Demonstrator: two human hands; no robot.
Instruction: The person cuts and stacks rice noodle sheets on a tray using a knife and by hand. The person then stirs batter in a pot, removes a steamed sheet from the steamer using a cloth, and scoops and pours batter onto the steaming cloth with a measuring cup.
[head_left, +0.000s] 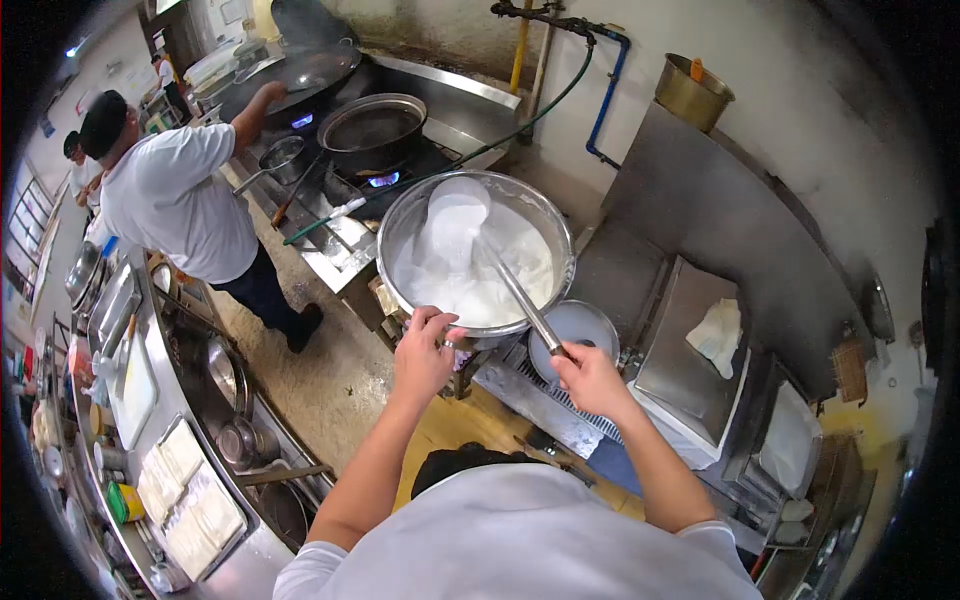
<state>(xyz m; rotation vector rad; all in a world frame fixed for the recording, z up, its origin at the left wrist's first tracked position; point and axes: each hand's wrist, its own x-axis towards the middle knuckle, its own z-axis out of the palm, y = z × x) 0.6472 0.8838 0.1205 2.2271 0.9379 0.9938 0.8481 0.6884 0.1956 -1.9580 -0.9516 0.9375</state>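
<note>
A large steel pot [568, 235] filled with thick white liquid [520, 235] stands in front of me. My left hand [428, 350] is at the near left of its rim, the fingers curled against the edge; a ring shows on one finger. In my right hand [592, 382] is the dark grip of a long-handled ladle [522, 300]. Its handle slants over the near rim into the pot. The ladle's wide bowl lies at the far left inside, coated with the white liquid. A round pale lid or pan [580, 325] sits just below the pot on the right.
Left of the pot, a stove holds a dark wok [372, 130] over a blue flame and a saucepan [283, 158]. A co-worker in a white shirt [180, 190] stands there. A green hose [470, 155] crosses behind. To the right is a metal box [690, 350] with a cloth.
</note>
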